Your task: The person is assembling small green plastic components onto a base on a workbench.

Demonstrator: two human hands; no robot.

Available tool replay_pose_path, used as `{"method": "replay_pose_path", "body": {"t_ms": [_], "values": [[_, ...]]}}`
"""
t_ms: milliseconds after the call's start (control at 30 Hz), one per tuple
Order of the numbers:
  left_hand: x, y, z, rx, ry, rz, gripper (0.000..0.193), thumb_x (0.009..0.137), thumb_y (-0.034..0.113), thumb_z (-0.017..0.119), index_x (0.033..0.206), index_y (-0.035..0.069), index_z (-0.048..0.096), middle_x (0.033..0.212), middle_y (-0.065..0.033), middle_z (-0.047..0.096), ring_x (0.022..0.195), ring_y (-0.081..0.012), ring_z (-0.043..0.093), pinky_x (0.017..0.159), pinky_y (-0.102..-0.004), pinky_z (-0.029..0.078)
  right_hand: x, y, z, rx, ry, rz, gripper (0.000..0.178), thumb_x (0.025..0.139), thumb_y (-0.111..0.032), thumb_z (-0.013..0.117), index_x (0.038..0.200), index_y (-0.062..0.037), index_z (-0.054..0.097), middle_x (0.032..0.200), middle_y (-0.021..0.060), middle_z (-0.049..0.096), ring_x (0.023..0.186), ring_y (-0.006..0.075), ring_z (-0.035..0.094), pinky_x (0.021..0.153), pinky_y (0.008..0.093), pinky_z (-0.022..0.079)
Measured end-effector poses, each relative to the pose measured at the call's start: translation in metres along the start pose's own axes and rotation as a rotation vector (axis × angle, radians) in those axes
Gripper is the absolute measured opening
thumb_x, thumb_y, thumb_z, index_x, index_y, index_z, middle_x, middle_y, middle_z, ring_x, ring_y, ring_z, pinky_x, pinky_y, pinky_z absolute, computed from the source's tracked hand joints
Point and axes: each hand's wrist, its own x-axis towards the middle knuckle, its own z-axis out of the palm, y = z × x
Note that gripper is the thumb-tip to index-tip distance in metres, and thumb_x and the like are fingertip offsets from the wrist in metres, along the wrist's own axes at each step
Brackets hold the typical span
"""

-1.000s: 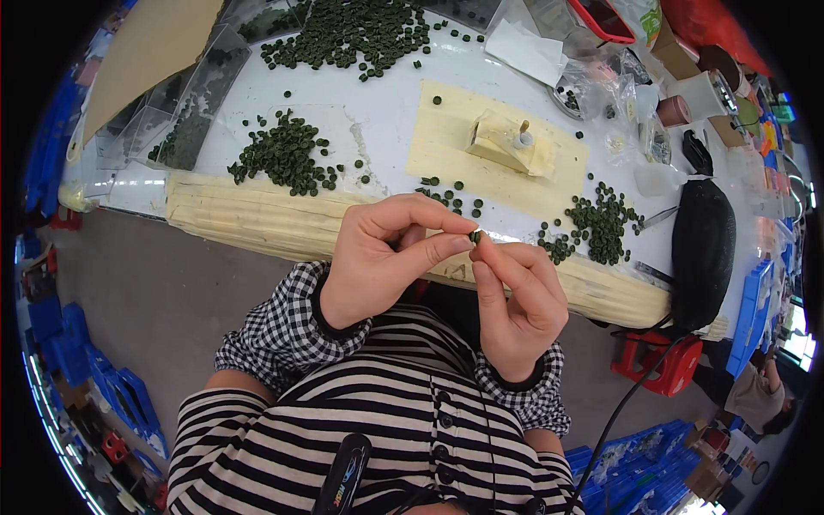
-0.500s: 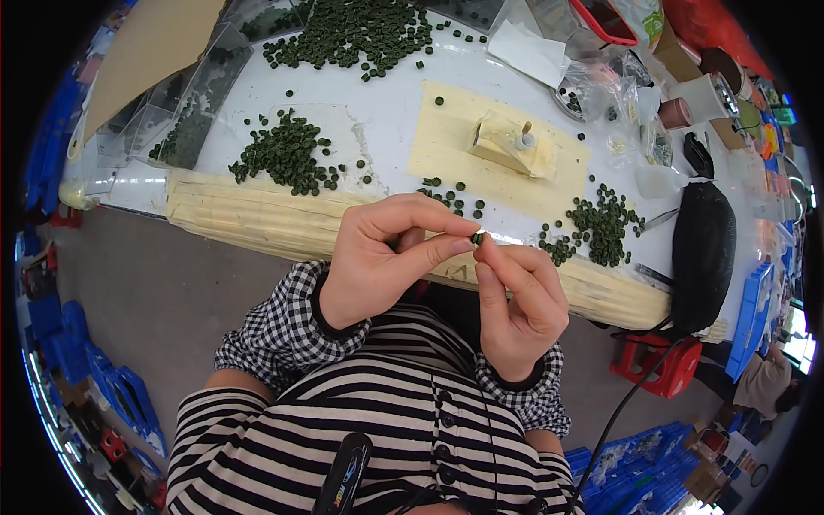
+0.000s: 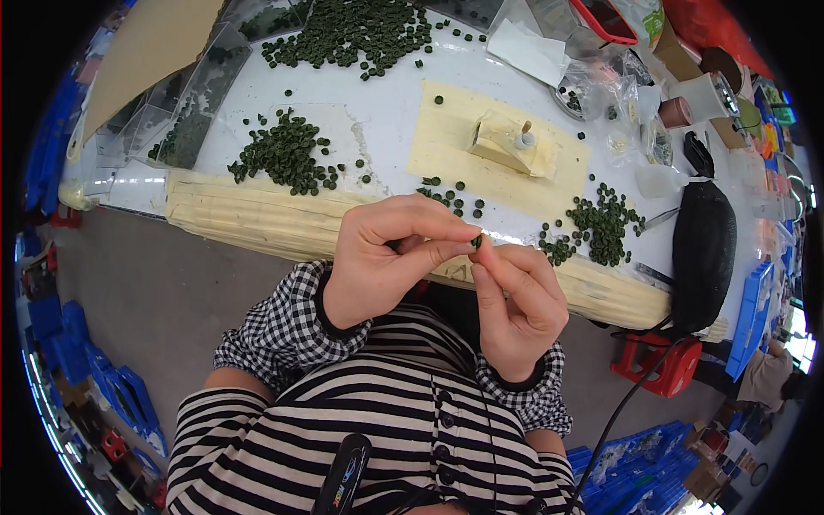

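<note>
A small dark green round part [image 3: 476, 242] is pinched between the thumb and forefinger of my left hand [image 3: 378, 253]. From the other side, the forefinger of my right hand [image 3: 525, 300] presses against it, its thumb just below and its other fingers curled in. Fingertips partly cover the part. Just beyond my hands lie several loose green parts [image 3: 457, 202]. To the right of them is a larger heap of the same parts [image 3: 605, 227], and a further heap [image 3: 287, 154] lies to the left.
A tape-covered block [image 3: 515, 146] with a short upright peg stands on a yellowish sheet [image 3: 436, 142]. A padded edge [image 3: 249, 215] runs along the table front. Clear bins [image 3: 197, 103] stand at left, a large green pile [image 3: 352, 34] at the back, a black pouch [image 3: 704, 249] at right.
The green part has turned slightly between my fingertips. Both hands stay in nearly the same place.
</note>
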Motion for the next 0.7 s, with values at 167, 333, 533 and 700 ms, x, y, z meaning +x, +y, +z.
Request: {"method": "replay_pose_path", "body": {"t_ms": [167, 333, 533, 700], "values": [[0.0002, 0.0028, -0.0011, 0.010, -0.004, -0.055, 0.019, 0.080, -0.007, 0.069, 0.096, 0.002, 0.072, 0.090, -0.0078, 0.068, 0.066, -0.0035, 0.051, 0.056, -0.0170, 0.036, -0.0012, 0.0014, 0.0006, -0.008, -0.003, -0.010, 0.033, 0.074, 0.011, 0.071, 0.106, 0.0000, 0.071, 0.084, 0.0089, 0.064, 0.069, 0.0150, 0.059, 0.061, 0.0223, 0.047], [-0.0010, 0.0017, -0.0006, -0.010, 0.005, -0.069, 0.018, 0.080, -0.007, 0.069, 0.097, 0.001, 0.072, 0.091, -0.0081, 0.068, 0.066, -0.0035, 0.051, 0.056, -0.0169, 0.036, -0.0009, 0.0013, 0.0008, -0.042, -0.001, -0.042, 0.035, 0.073, 0.011, 0.071, 0.106, -0.0008, 0.071, 0.084, 0.0087, 0.064, 0.069, 0.0158, 0.059, 0.061, 0.0228, 0.047], [-0.0005, 0.0028, -0.0012, -0.013, -0.003, -0.079, 0.018, 0.080, -0.006, 0.070, 0.096, 0.001, 0.071, 0.090, -0.0079, 0.067, 0.065, -0.0034, 0.050, 0.057, -0.0173, 0.037, -0.0004, 0.0009, -0.0001, -0.053, -0.009, -0.051, 0.035, 0.073, 0.011, 0.072, 0.106, -0.0009, 0.071, 0.084, 0.0086, 0.064, 0.069, 0.0164, 0.060, 0.061, 0.0231, 0.047], [0.0002, 0.0027, -0.0007, 0.010, -0.001, -0.079, 0.018, 0.079, -0.007, 0.070, 0.095, 0.001, 0.072, 0.089, -0.0063, 0.067, 0.062, -0.0023, 0.046, 0.055, -0.0175, 0.035, -0.0017, -0.0007, 0.0001, -0.030, -0.002, -0.005, 0.033, 0.075, 0.011, 0.070, 0.106, 0.0002, 0.070, 0.084, 0.0092, 0.064, 0.069, 0.0165, 0.059, 0.060, 0.0232, 0.048]]}}
